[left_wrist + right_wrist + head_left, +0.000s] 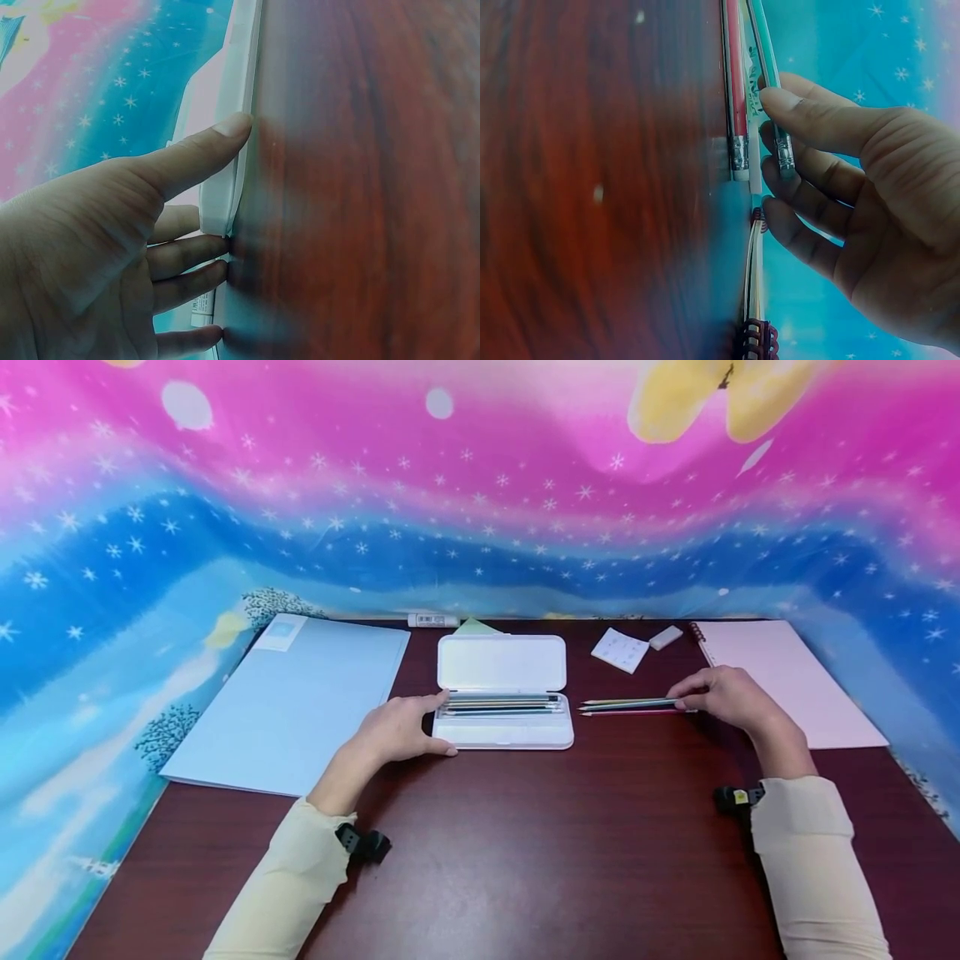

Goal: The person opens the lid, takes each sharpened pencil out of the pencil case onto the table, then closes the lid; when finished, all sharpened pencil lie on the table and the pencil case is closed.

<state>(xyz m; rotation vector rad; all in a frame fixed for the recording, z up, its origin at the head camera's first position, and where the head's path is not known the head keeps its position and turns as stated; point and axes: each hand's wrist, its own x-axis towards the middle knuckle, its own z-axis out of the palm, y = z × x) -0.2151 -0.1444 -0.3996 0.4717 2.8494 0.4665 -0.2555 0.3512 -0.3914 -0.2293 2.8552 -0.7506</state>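
An open white pencil case (501, 735) lies on the table with several pencils (502, 703) inside, its lid (501, 662) tipped back. My left hand (393, 727) holds the case's left end, thumb on the front edge and index finger near the back corner. In the left wrist view, the thumb (202, 154) presses the case's side (221, 199). Right of the case, my right hand (723, 697) pinches a green pencil (766, 49) near its eraser end. A red pencil (736, 82) lies below it on the table; a yellowish pencil (611, 701) shows just behind.
A light blue folder (292, 710) lies at left, a pink spiral notebook (795, 685) at right. Behind are a glue stick (433, 621), green paper (476, 627), a small white patterned pad (620, 650) and an eraser (666, 637). A printed cloth (480, 543) hangs along the table's back.
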